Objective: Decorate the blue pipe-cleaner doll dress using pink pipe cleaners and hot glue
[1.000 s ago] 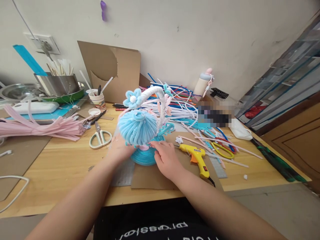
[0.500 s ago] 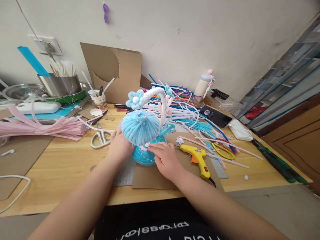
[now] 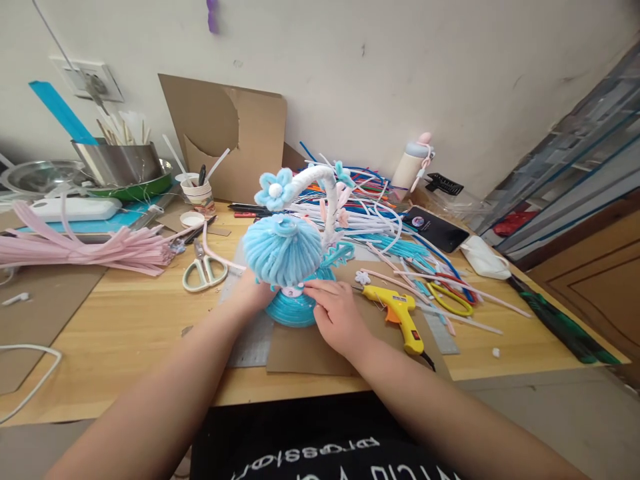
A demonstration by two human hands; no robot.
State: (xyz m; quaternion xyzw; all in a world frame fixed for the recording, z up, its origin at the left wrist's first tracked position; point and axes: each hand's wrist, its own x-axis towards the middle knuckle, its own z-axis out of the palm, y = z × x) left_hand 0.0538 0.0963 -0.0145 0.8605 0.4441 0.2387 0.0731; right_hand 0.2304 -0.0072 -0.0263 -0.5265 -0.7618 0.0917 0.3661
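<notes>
A blue pipe-cleaner ornament (image 3: 284, 250) stands upright in front of me, with a ribbed domed top, a round blue base and a pale pink-white band between them. From behind it rises a white wrapped arch (image 3: 331, 200) that carries a blue flower (image 3: 274, 189) with a white centre. My left hand (image 3: 254, 291) is against the ornament's left side, its fingers hidden behind the dome. On the right side, my right hand (image 3: 339, 313) is closed against the base, its index finger reaching to the pale band.
A yellow glue gun (image 3: 397, 313) lies right of my right hand, beside a small white flower (image 3: 362, 278). Scissors (image 3: 204, 272) and a pink pipe-cleaner bundle (image 3: 100, 250) lie left. Behind are loose pipe cleaners (image 3: 370, 220), a phone (image 3: 436, 228), a bottle (image 3: 409, 170) and cardboard (image 3: 260, 140).
The view has shifted slightly. My left hand has slipped farther behind the dome. The right index finger now lies a little farther right along the pale band, uncovering more of it.
</notes>
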